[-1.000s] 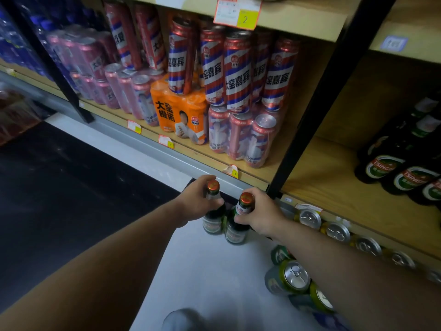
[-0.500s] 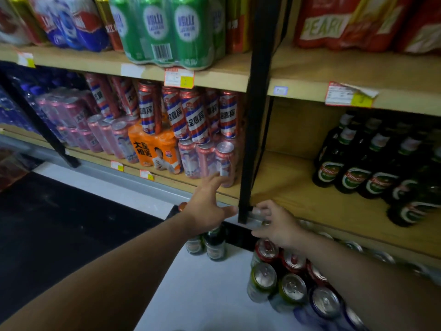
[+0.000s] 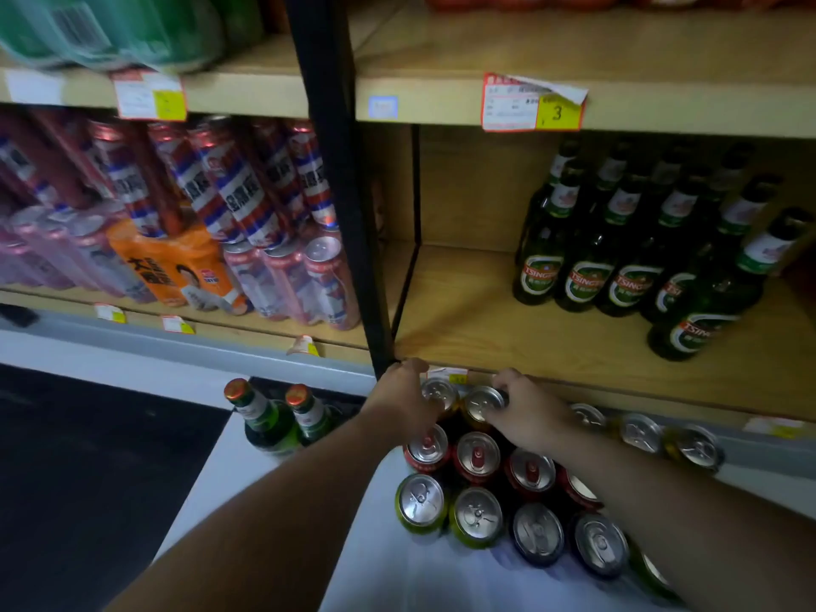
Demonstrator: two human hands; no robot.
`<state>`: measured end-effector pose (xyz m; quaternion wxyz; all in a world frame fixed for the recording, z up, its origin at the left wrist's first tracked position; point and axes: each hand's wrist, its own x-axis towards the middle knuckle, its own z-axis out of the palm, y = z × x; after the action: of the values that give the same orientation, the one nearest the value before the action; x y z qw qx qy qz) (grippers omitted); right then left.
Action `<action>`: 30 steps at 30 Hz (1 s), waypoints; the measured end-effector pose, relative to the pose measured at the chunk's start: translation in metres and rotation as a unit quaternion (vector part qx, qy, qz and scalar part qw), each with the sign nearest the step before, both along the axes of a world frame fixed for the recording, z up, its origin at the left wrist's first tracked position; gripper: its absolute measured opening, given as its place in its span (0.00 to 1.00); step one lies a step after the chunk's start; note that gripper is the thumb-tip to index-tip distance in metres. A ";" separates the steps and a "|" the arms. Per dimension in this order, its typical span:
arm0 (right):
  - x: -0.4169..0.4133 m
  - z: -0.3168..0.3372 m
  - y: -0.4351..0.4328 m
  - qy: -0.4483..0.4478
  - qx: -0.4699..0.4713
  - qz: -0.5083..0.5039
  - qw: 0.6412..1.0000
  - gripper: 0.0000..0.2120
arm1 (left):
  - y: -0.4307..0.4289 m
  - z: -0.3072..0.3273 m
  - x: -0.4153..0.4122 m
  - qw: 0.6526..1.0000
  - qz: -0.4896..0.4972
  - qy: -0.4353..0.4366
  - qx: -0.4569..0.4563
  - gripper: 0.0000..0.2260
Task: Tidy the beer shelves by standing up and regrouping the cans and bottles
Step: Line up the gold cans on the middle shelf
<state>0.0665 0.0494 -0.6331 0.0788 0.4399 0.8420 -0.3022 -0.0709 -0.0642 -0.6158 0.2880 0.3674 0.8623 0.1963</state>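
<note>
Several upright cans stand grouped on the white floor below the shelf: red ones [image 3: 477, 457], green ones [image 3: 419, 501] and blue ones [image 3: 536, 534]. At the back of the group my left hand [image 3: 404, 401] is closed around a gold can [image 3: 441, 390]. Beside it my right hand [image 3: 532, 415] grips the rim of a second gold can [image 3: 481, 406]. Two green bottles [image 3: 265, 419] with orange caps stand on the floor to the left, apart from both hands. Green Tsingtao bottles [image 3: 587, 258] stand grouped at the right of the wooden shelf [image 3: 463, 311].
A black upright post [image 3: 340, 214] divides the shelving just above my left hand. Left of it are tall red, white and blue cans [image 3: 238, 192] and an orange pack [image 3: 172, 267]. More cans [image 3: 640, 432] line the shelf base at right. A black mat [image 3: 88, 479] covers the floor at left.
Both hands let go of the two green bottles, which now stand on the floor at left. The hands moved right to the can cluster and closed on two gold cans.
</note>
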 end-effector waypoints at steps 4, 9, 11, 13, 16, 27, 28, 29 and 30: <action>-0.002 -0.019 0.002 -0.016 0.037 0.020 0.999 0.26 | 0.019 -0.026 0.004 0.999 0.003 -0.024 -0.041 0.26; -0.011 -0.033 0.010 -0.067 0.091 0.064 0.992 0.30 | 0.034 -0.047 0.005 0.996 0.012 -0.022 -0.089 0.31; -0.015 -0.040 0.014 -0.086 0.094 0.069 0.989 0.34 | 0.036 -0.053 0.002 0.995 0.023 -0.025 -0.093 0.33; -0.019 -0.044 0.017 -0.109 0.093 0.077 0.987 0.40 | 0.037 -0.059 0.000 0.995 0.030 -0.027 -0.095 0.34; -0.023 -0.043 0.019 -0.130 0.097 0.088 0.983 0.43 | 0.036 -0.064 -0.001 0.995 0.035 -0.025 -0.094 0.34; -0.022 -0.019 0.019 -0.053 0.096 0.024 0.994 0.23 | 0.034 -0.050 -0.009 0.997 0.063 -0.026 -0.023 0.26; -0.022 -0.014 0.020 -0.045 0.090 0.014 0.995 0.23 | 0.033 -0.043 -0.010 0.998 0.062 -0.022 -0.015 0.26; -0.022 -0.006 0.020 -0.034 0.086 0.008 0.996 0.23 | 0.032 -0.034 -0.011 0.998 0.061 -0.018 -0.006 0.26; -0.022 0.001 0.020 -0.023 0.078 0.005 0.997 0.22 | 0.031 -0.025 -0.012 0.998 0.059 -0.014 0.003 0.26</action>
<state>0.0441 0.0697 -0.6317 0.0651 0.4474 0.8630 -0.2254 -0.0833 -0.0328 -0.6405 0.2865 0.3145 0.8777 0.2207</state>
